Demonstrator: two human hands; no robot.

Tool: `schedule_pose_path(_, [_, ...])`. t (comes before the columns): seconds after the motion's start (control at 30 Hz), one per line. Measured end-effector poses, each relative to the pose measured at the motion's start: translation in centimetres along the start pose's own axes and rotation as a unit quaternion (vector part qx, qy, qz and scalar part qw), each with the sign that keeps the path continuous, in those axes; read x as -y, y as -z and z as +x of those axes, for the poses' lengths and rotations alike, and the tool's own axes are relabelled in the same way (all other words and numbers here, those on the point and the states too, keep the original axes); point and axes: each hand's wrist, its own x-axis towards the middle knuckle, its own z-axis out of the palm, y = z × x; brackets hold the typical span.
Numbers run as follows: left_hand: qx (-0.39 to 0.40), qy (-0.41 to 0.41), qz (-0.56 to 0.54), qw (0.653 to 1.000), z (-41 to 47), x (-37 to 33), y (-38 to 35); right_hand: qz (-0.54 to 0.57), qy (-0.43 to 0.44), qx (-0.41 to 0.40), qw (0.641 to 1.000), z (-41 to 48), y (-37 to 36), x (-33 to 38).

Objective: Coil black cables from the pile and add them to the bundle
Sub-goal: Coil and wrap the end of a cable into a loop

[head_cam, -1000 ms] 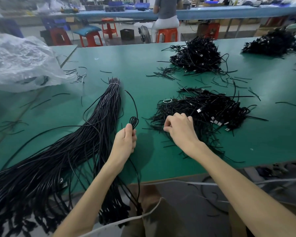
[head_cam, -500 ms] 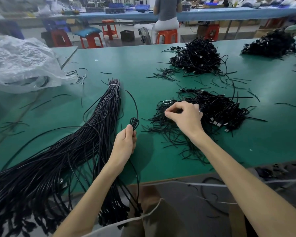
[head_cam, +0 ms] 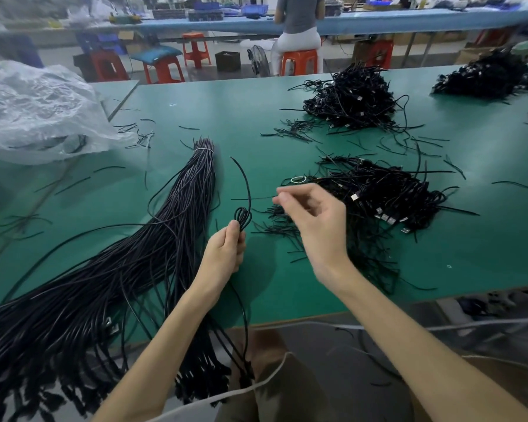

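**Binding a coil.** A left hand (head_cam: 224, 254) and a right hand (head_cam: 316, 226) were recorded above the near edge of a green-topped counter (head_cam: 256, 117). A small looped coil of black cable (head_cam: 243, 216) was held upright in the grip of the left hand, whose fingers were curled round its base. The loops stood above the thumb, one free end arched up and away, and the rest of the cable hung down past the counter edge. The right hand was raised just to the right of the coil. Its thumb and forefinger were closed on a thin black strand (head_cam: 250, 197), judged to be a tie, though blur hid the detail, and its other fingers were loosely curled. A long bundle of straight black cables (head_cam: 177, 226), bound near its far end by a pale band (head_cam: 203, 150), lay just left of the left hand. A heap of coiled black cables with silver connectors (head_cam: 384, 196) lay to the right, and a scatter of short black ties (head_cam: 282, 231) lay between the heap and the hands. The step in hand was judged to be the tying of the coil. For a sound result, the strand would best be laid across the waist of the loops, just above the left fingers, and wound tightly. The left grip should be held firm during the winding so that the loops cannot spring open. The arched free end should be gathered in first, since a loose end could snag when the coil is added to the bundle.
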Motion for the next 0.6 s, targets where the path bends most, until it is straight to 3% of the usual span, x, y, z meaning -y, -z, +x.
schedule_pose_path(0.13, [0.007,0.008,-0.029,1.000,-0.2,-0.3,0.0,-0.087,0.023,0.082,0.993,-2.6,-1.8,-1.3])
schedule_pose_path(0.23, [0.010,0.010,-0.043,0.999,-0.5,-0.5,-0.1,-0.137,0.044,0.041,0.989,-3.2,-2.3,-2.2])
schedule_pose_path(0.43, [0.018,0.006,-0.023,1.000,-0.6,-0.6,-0.2,-0.055,-0.027,-0.019,0.998,-3.5,-2.1,-2.5])
schedule_pose_path(0.6, [0.025,-0.005,-0.011,1.000,-0.7,-0.5,-0.1,-0.048,-0.025,-0.043,0.998,-3.6,-2.3,-2.9])
